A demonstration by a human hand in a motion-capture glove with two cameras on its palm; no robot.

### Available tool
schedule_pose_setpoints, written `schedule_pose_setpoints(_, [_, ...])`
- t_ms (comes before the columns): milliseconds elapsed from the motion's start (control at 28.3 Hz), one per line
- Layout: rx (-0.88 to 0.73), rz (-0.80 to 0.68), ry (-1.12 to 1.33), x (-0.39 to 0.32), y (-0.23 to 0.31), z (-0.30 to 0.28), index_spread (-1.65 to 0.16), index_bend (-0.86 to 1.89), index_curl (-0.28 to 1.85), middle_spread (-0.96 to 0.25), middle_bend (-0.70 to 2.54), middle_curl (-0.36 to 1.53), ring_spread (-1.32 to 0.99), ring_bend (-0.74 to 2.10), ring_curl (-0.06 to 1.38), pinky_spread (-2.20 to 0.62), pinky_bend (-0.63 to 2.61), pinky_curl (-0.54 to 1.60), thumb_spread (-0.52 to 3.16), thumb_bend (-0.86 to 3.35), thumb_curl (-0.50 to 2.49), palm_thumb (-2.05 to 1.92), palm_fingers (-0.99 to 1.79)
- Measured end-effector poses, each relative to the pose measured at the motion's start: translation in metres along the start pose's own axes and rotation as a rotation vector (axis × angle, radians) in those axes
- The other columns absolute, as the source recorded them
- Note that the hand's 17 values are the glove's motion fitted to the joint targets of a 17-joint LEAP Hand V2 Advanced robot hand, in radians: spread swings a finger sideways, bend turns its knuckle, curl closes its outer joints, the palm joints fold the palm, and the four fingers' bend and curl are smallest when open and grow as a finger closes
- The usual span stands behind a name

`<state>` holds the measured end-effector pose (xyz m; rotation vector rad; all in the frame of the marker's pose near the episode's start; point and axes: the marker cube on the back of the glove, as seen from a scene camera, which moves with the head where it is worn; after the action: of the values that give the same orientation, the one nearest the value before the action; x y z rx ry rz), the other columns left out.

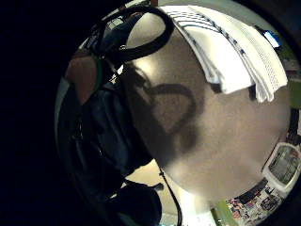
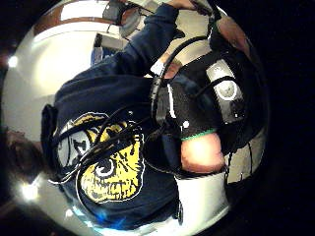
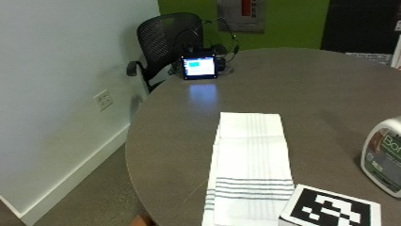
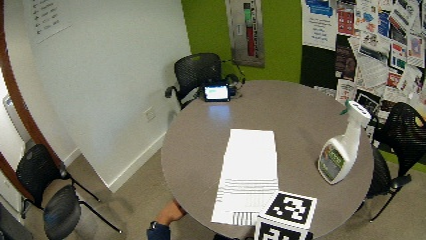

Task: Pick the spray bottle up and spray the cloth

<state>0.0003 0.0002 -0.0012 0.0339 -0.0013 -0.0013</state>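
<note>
A white cloth [image 3: 251, 160] with grey stripes lies flat along the middle of the round grey table [image 3: 325, 94]. The white spray bottle [image 4: 341, 152] stands upright to the cloth's right, near the table's edge, untouched. In the little finger side palm view the cloth [image 1: 230, 47] and the bottle [image 1: 284, 165] both lie well away from my gloved right hand [image 2: 216, 98]. That hand hovers over the table by the cloth's striped near end and holds nothing. The hand itself does not show in the outside views.
A small lit screen device [image 3: 199, 67] sits at the table's far edge, with a black mesh chair [image 3: 166, 37] behind it. Another chair [image 4: 406, 130] stands at the right. The person's bare hand [image 4: 170, 212] is at the table's near left edge.
</note>
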Motion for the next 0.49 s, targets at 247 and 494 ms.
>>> schedule_pose_setpoints(247, [0.007, -0.012, 0.008, 0.001, -0.003, -0.004, -0.32, 0.13, 0.26, -0.06, 0.26, 0.31, -0.15, 0.4, 0.31, 0.07, 0.25, 0.27, 1.2, 0.19, 0.28, 0.51, 0.91])
schedule_pose_setpoints(494, [0.008, -0.019, 0.014, 0.001, -0.001, -0.012, -0.32, 0.13, 0.26, -0.06, 0.25, 0.33, -0.15, 0.38, 0.32, 0.07, 0.24, 0.29, 1.23, 0.16, 0.31, 0.52, 0.92])
